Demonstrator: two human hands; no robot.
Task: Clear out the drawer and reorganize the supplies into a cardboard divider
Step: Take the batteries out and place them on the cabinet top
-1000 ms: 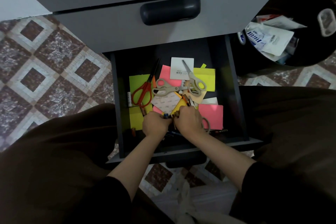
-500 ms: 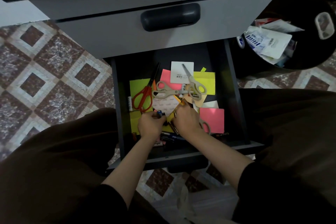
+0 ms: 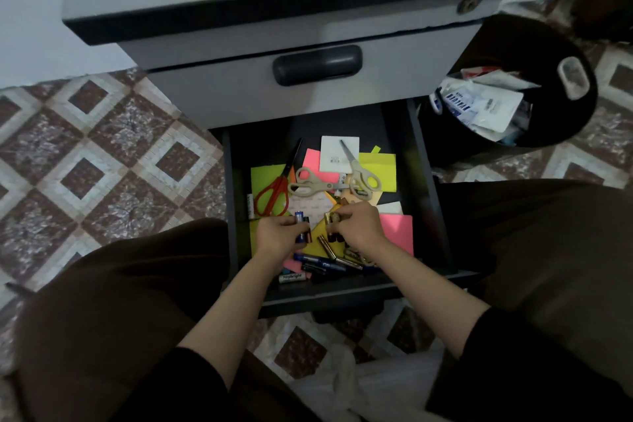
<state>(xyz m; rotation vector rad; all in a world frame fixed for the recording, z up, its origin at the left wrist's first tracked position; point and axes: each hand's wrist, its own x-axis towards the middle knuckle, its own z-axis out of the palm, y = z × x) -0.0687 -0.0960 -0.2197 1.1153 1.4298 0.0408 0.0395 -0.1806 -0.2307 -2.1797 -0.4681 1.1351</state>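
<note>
My left hand point(image 3: 278, 237) curls round blue batteries point(image 3: 301, 228), my right hand point(image 3: 359, 228) pinches gold batteries point(image 3: 331, 217) — both low in the drawer point(image 3: 426, 188), centre frame. Best to gather the loose batteries point(image 3: 322, 262) below in firm bunches — none dropped.

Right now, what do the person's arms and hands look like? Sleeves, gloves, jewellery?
Both are bare: the left hand and right hand show no gloves, rings or watch. Forearms are uncovered. The left sleeve and right sleeve are plain dark, near-black fabric ending around the elbow, with no markings.
</note>
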